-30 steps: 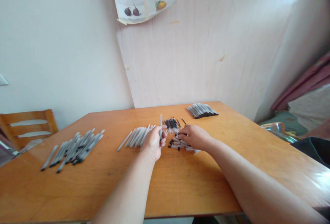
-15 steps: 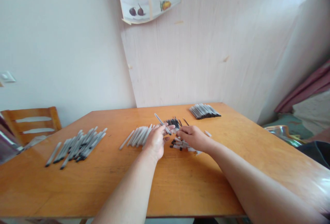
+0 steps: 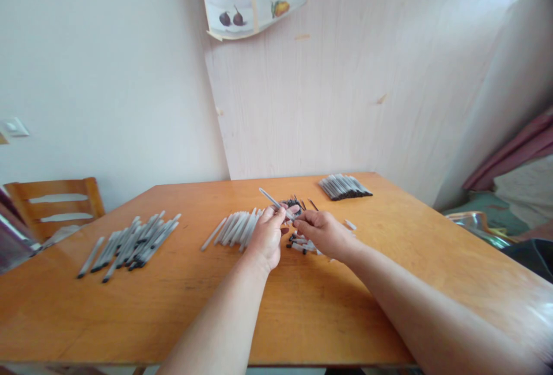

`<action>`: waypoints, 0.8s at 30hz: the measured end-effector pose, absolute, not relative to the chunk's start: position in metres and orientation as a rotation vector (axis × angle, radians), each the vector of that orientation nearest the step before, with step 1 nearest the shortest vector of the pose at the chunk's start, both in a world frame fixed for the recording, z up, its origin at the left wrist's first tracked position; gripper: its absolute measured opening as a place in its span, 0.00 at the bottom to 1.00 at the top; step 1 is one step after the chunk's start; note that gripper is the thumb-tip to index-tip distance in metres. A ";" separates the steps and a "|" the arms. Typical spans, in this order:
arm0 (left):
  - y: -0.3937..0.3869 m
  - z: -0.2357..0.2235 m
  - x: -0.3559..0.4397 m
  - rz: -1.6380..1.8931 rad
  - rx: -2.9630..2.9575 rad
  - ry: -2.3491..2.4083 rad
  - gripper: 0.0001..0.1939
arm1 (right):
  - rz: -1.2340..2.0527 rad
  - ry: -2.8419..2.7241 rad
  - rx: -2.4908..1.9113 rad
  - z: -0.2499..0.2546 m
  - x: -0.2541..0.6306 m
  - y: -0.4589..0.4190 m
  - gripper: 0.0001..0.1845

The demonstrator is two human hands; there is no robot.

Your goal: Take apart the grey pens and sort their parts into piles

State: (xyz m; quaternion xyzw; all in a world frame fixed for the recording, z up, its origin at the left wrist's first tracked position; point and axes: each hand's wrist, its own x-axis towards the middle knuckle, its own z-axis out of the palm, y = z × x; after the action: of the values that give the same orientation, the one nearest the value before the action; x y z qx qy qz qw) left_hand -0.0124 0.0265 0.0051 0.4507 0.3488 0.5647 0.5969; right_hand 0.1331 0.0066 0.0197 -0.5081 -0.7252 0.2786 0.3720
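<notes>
My left hand is closed around a clear-barrelled pen, which slants with its lower end toward my right hand. The fingers of my right hand are pinched at that lower end, on a small whitish pen cap mostly covered by the fingertips. Under and beside my right hand lies a heap of pen caps, white with black ends, partly hidden. Just behind both hands are black ink refills. White pen barrels lie in a row left of my left hand.
A loose pile of black-ended pens lies on the left of the wooden table. A neat stack of pens lies at the back right. A wooden chair stands beyond the left edge. One loose white piece lies right of my right hand.
My left hand has tilted the pen from upright to slanting, its lower end toward the right. My right hand has come up from the caps to meet that end. The view has shifted slightly.
</notes>
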 end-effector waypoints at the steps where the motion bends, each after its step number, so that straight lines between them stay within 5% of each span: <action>1: 0.026 0.005 -0.012 1.316 1.053 0.826 0.12 | 0.613 -1.879 -1.303 0.020 0.133 0.006 0.12; 4: 0.026 0.006 -0.012 1.324 1.063 0.855 0.13 | 0.440 -1.887 -1.277 0.019 0.132 0.005 0.10; 10: 0.025 0.006 -0.013 1.335 1.057 0.853 0.13 | 0.577 -1.925 -1.268 0.015 0.132 0.007 0.17; 24: 0.026 0.005 -0.012 1.340 1.049 0.872 0.14 | 0.583 -1.801 -1.284 0.012 0.133 0.011 0.13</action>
State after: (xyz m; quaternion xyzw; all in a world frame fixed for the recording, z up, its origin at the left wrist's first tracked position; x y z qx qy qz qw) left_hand -0.0116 0.0263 0.0045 0.4482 0.3725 0.5725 0.5767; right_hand 0.1328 0.0110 0.0119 -0.5109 -0.7166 0.2318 0.4144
